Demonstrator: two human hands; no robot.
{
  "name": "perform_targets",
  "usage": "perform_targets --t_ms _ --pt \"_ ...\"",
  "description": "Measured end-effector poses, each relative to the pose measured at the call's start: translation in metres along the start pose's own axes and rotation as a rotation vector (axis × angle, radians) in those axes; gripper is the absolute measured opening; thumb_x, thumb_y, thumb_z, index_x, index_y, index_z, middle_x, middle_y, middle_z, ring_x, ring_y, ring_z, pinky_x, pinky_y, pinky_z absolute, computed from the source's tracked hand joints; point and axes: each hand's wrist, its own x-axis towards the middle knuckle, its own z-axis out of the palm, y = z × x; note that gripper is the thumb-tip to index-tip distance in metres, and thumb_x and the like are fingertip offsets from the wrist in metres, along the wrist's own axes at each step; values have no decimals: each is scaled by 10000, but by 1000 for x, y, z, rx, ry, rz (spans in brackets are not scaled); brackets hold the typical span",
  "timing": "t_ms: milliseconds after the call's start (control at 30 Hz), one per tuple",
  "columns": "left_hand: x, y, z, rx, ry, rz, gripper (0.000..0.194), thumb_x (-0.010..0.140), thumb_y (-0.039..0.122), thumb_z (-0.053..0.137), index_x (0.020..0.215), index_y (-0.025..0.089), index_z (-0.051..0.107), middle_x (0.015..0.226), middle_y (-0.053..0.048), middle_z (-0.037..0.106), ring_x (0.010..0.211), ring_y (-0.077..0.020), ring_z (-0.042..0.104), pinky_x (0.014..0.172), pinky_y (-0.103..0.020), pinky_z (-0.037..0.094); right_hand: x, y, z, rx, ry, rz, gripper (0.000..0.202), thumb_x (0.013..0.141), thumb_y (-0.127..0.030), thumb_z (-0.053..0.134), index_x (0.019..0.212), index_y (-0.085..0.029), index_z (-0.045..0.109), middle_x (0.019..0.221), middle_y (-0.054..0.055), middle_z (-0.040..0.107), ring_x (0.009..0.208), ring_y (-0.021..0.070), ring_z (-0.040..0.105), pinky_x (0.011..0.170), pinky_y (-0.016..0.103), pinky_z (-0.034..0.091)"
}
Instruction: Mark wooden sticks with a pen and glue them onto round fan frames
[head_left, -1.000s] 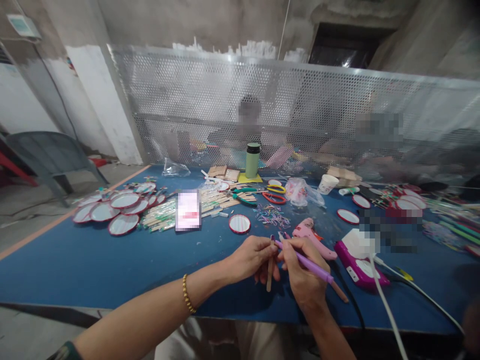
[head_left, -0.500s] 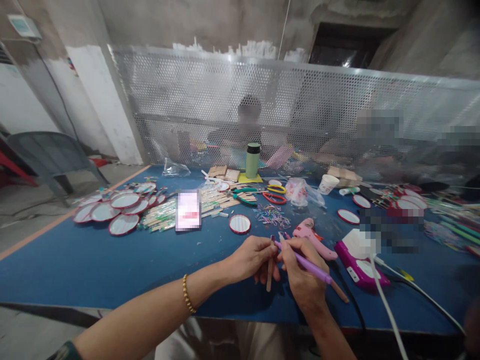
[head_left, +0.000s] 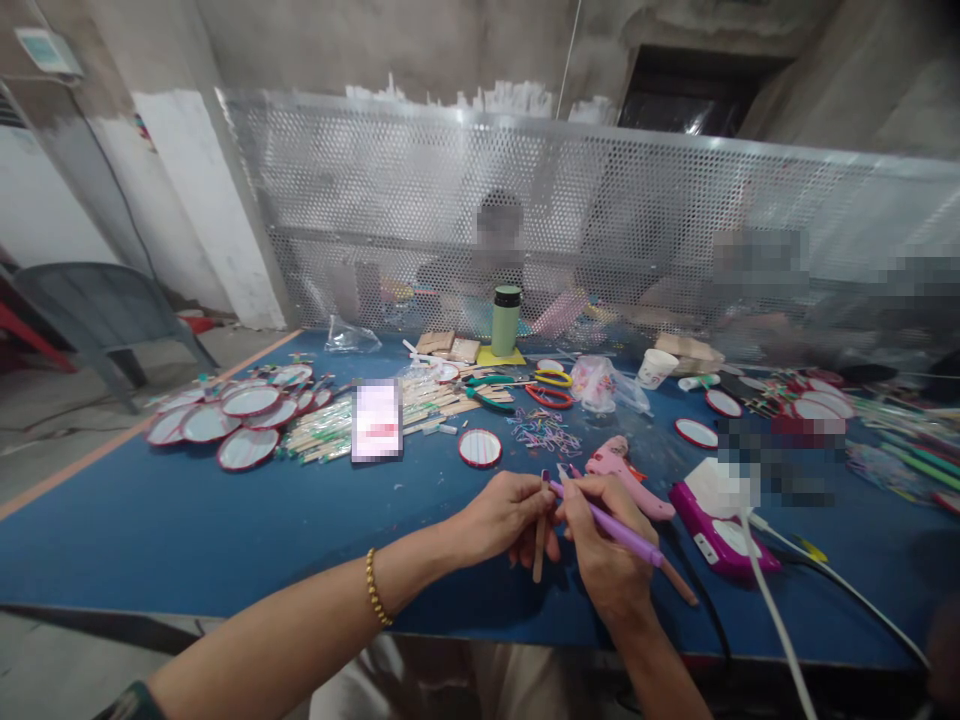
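Note:
My left hand (head_left: 506, 515) pinches a short flat wooden stick (head_left: 539, 550), which points down and shows a dark purple tip at its upper end. Close against it, my right hand (head_left: 611, 540) grips a slim purple tube (head_left: 626, 537), slanted, with a brown rod (head_left: 680, 583) showing past its lower end. The tube's upper end meets the stick at my fingertips; I cannot tell how they are joined. Just beyond the right hand lies a pink glue gun (head_left: 626, 478). A round red-rimmed white disc (head_left: 480, 448) rests ahead of my left hand.
Small coloured loops (head_left: 544, 432) lie past my hands, near red-handled pliers (head_left: 549, 397) and green-handled pliers (head_left: 487, 392). Wooden sticks and red-rimmed discs (head_left: 250, 401) are piled left. A magenta power strip (head_left: 724, 540) with cables sits right. A green bottle (head_left: 506, 322) stands before a perforated metal screen (head_left: 420, 220).

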Motion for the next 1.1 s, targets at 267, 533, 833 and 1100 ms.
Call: perform_targets --t_ms 267,533,833,1100 --pt "1 -1 0 -5 -6 -3 684 712 840 537 791 161 517 621 -25 646 389 -84 518 345 -179 391 1 -3 -1 15 5 -6 213 880 -259 595 677 -196 614 532 -36 618 408 106 553 421 224 460" --pt "-1 0 0 13 -5 18 674 732 838 518 778 165 510 621 -20 639 391 -79 515 349 -176 390 0 -1 -1 -8 -16 4 214 880 -269 601 677 -199 608 535 -38 616 416 108 554 434 227 464" --pt "-1 0 -1 13 -15 4 656 751 817 518 821 165 505 629 -25 649 395 -79 517 365 -179 393 1 -4 -1 6 19 41 230 871 -286 603 657 -201 607 516 -30 613 419 119 546 425 233 453" --pt "1 -2 -1 -1 -7 14 677 724 837 528 798 164 511 628 -26 648 398 -85 517 358 -187 390 1 -4 -1 -2 -11 56 230 872 -303 603 664 -204 605 525 -26 615 424 123 545 427 244 457"
